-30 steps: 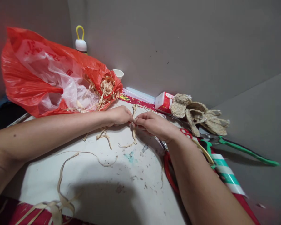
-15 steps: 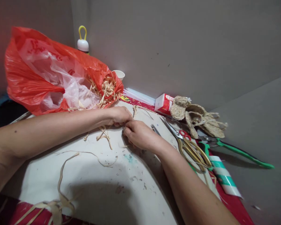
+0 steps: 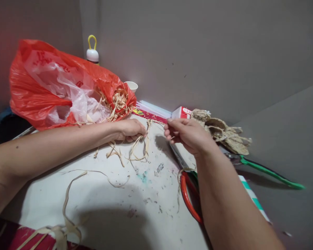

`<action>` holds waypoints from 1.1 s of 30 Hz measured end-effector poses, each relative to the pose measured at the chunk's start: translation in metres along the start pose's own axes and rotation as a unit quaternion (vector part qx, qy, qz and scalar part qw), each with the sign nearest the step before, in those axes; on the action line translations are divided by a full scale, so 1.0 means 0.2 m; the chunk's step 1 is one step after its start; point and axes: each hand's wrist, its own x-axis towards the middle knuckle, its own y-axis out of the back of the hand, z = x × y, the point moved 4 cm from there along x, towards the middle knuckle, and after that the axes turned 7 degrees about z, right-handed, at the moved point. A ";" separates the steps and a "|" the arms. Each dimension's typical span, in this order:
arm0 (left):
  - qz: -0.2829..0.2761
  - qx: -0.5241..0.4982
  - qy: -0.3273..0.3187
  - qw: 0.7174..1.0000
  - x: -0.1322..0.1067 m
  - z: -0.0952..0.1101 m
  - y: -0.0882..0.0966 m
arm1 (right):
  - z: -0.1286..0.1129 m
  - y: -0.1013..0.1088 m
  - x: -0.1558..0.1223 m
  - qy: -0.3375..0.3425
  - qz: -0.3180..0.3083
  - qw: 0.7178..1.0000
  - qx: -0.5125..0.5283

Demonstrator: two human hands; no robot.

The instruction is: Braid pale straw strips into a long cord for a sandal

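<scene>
My left hand (image 3: 132,129) is closed, its fingers pinched on a thin bundle of straw-coloured raffia (image 3: 146,147). The bundle has a knot at its top end and loops down onto the white board. My right hand (image 3: 186,133) is raised to the right of it, apart from my left hand. Its fingers are curled towards the thumb; whatever they hold, if anything, is too small to make out. Under my right forearm lies a pair of scissors with a red handle (image 3: 185,194), partly hidden. Loose raffia strips (image 3: 116,152) lie just below my left hand.
A red plastic bag (image 3: 41,86) with raffia spilling out stands at the back left, near a white cup (image 3: 131,86). At the right are a red-and-white box (image 3: 181,112), woven straw pieces (image 3: 219,133) and green-handled pliers (image 3: 271,172). A long strip (image 3: 66,198) curls at the front left.
My right hand has moved away from my left, up and to the right. The raffia loop and red-handled scissors now show; the gold-handled scissors are hidden behind my right arm. My left hand stays put.
</scene>
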 end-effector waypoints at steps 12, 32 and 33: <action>0.014 0.001 -0.091 0.996 0.02 -0.02 -0.04 | 0.14 -0.23 -0.01 -0.114 -0.172 0.972 0.111; -0.004 0.108 -0.111 0.988 0.00 0.01 -0.02 | 0.18 -0.20 0.01 -0.119 -0.211 0.965 0.101; -0.008 0.108 -0.108 0.988 0.00 0.02 -0.02 | 0.18 -0.20 0.02 -0.118 -0.204 0.967 0.097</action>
